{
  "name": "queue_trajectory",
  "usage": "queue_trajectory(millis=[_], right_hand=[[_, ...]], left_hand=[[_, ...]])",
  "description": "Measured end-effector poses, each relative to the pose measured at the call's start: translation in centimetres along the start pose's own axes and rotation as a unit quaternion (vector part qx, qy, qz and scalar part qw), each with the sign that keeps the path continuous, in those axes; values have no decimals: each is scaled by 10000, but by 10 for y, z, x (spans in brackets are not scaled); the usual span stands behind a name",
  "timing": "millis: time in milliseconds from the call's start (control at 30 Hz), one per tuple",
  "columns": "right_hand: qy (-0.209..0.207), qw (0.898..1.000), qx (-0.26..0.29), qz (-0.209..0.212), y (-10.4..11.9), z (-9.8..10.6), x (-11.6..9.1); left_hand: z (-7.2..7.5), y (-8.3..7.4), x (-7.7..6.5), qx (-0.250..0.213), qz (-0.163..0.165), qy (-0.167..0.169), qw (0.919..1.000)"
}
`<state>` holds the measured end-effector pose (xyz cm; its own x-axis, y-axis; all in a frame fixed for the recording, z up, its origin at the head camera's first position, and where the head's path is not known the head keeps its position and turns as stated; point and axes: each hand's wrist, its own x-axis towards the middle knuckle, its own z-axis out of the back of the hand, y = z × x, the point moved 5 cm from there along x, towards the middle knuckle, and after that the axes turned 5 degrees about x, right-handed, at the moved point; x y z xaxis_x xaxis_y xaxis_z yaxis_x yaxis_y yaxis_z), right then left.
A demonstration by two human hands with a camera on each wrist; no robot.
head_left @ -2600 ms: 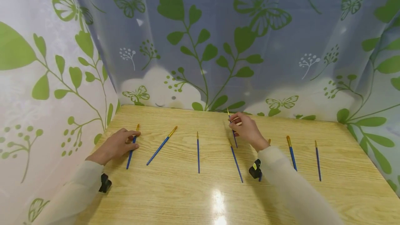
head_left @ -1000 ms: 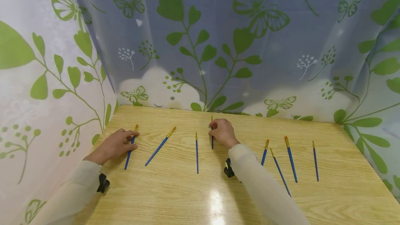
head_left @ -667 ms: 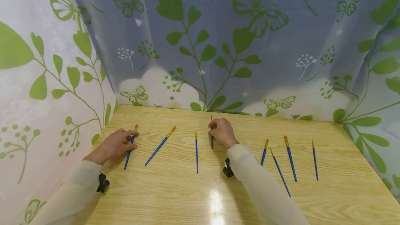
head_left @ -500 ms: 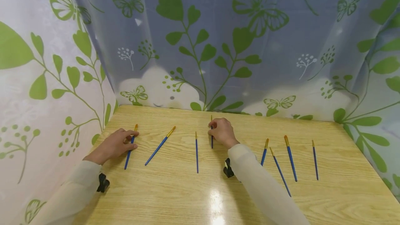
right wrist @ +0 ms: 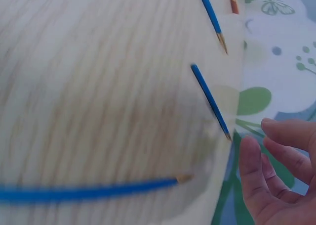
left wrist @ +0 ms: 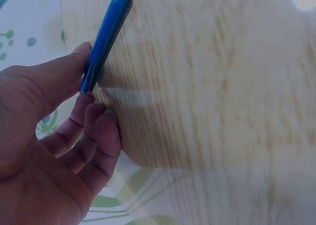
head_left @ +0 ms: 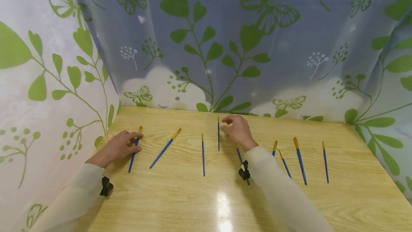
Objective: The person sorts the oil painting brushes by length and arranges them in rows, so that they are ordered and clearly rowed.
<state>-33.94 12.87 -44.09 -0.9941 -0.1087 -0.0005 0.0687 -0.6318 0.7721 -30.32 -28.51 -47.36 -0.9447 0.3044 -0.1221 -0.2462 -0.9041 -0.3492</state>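
Observation:
My left hand (head_left: 120, 147) is at the left end of a row of blue-handled paintbrushes, pinching one paintbrush (head_left: 132, 162) between thumb and fingers. Its blue handle (left wrist: 106, 42) sticks out past the thumb in the left wrist view, while the bristle end is hidden there. A thin paintbrush (head_left: 218, 135) lies on the table near the back edge, bristles pointing away from me. Just right of it, my right hand (head_left: 239, 130) holds nothing, its fingers loosely bent and apart from the handle. Under the right wrist lies another thin paintbrush (head_left: 239, 153), partly covered.
Between the hands lie a slanted paintbrush (head_left: 165, 149) and a thin straight paintbrush (head_left: 203, 156). Several more, including a thick paintbrush (head_left: 300, 160) and a slim paintbrush (head_left: 325, 164), are to the right. A patterned curtain (head_left: 206, 46) hangs behind the wooden table (head_left: 177, 203).
My right hand carried the thin paintbrush left and set it down, then let go and shifted slightly right. Another thin paintbrush now lies among those on the right. The left hand stayed put.

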Motion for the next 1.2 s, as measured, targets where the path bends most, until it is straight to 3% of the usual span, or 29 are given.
queue_trajectory(millis=[400,1200], right_hand=[[62,9997,-179,131,-14,27,-19],[643,9967,-472,151,-42,26,-75]], left_hand=[[1,1,0,-5,-2,-11,10000],[2,-2,-2,-48,-24,-18,10000]])
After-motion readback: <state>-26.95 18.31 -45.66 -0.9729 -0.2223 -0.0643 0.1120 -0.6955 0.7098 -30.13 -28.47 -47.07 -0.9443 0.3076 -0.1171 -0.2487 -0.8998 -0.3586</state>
